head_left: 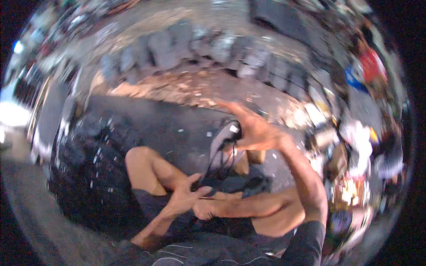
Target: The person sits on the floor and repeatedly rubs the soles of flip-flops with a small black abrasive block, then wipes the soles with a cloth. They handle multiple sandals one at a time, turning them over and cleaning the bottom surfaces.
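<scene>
Black-and-grey, elongated, shoe-like piece with thin black strands (217, 148): located at frame centre, tilted, blurred. Left hand (188, 196): below centre, fingers curled onto the piece's lower end. Right hand (257, 130): right of centre, fingers spread wide at the upper end; grip cannot be determined. Dark grey, slab-like objects (162, 48) form a curved row across upper centre.

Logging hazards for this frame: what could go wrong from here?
1. Blur hides how firmly the right hand has the light-and-black item; if loosely, it might slip.
2. Thin dark strands run along that item below the right hand, so they could tangle or snag.
3. The bare crossed leg lies close to the left hand, and may crowd its movement.
</scene>
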`<act>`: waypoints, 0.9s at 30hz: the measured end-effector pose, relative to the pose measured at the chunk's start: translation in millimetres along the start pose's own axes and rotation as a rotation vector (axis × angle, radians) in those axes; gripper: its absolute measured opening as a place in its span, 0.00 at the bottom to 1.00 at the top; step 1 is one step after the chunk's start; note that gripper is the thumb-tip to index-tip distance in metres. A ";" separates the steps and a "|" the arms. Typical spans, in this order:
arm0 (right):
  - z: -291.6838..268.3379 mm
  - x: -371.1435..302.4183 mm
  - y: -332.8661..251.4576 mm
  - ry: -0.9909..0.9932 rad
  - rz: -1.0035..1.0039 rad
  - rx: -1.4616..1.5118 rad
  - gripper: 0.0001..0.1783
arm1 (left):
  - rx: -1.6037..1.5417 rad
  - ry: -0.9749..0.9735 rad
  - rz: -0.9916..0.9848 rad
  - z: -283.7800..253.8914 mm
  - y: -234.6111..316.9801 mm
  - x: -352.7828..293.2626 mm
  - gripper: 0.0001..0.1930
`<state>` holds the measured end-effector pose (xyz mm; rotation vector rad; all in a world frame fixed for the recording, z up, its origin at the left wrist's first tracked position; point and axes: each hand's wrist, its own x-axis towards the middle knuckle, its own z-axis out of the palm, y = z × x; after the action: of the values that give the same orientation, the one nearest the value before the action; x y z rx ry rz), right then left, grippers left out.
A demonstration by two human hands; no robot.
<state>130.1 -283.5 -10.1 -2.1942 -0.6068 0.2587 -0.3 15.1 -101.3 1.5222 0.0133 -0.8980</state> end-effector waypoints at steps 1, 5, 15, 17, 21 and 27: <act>-7.6 5.3 33.8 -0.181 0.067 -0.246 0.66 | 0.080 0.082 0.076 -28.8 -20.4 -6.0 0.24; -62.1 -44.5 292.7 0.396 0.667 -1.049 0.42 | -0.050 0.738 0.141 -106.7 15.8 -46.9 0.22; -131.2 -88.6 308.5 0.793 0.265 -0.735 0.20 | -0.701 1.414 0.318 -189.5 -96.0 -125.8 0.21; -146.0 -118.9 261.8 0.802 0.318 -0.736 0.20 | -0.780 1.403 0.200 -201.9 -107.1 -133.1 0.28; -130.2 -144.9 74.1 0.503 0.543 -0.778 0.19 | 0.313 1.598 0.157 -180.3 -68.7 -100.8 0.30; -50.3 -110.7 -46.5 0.689 0.535 -0.629 0.15 | 0.007 0.804 0.680 -77.6 23.4 -45.7 0.17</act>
<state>38.1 -347.9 55.6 -2.7875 0.3444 -0.4746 20.0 98.8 -66.2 1.6456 0.0697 0.2741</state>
